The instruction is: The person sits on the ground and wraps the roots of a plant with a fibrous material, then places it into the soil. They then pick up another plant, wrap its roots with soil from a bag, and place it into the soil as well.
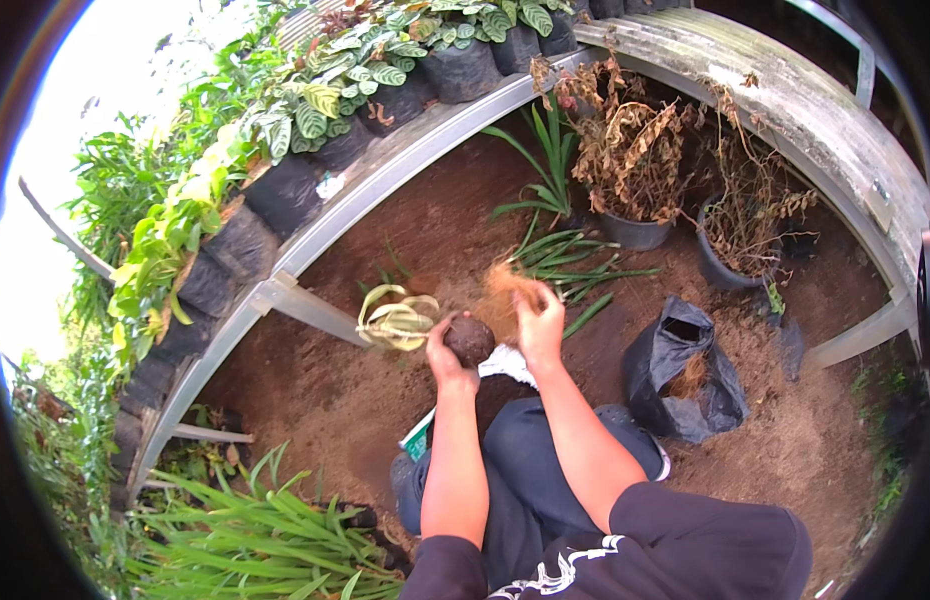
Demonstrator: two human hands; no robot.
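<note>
In my left hand rests a round dark-brown ball of soil, cupped by palm and fingers. Above and to the right of it, my right hand pinches a loose tuft of orange-brown coir fibre. The fibre hangs beside the ball, and I cannot tell whether the two touch. Beneath my hands, in front of my knees, lies a white sack with dark soil by it, partly hidden by my forearms. A loose coil of pale-green strips lies on the ground left of my left hand.
A black plastic bag holding coir stands at my right. Cut green leaves lie ahead, near pots of withered plants. A metal-framed bench with bagged plants curves around the left and front. Long-leaved plants grow at lower left.
</note>
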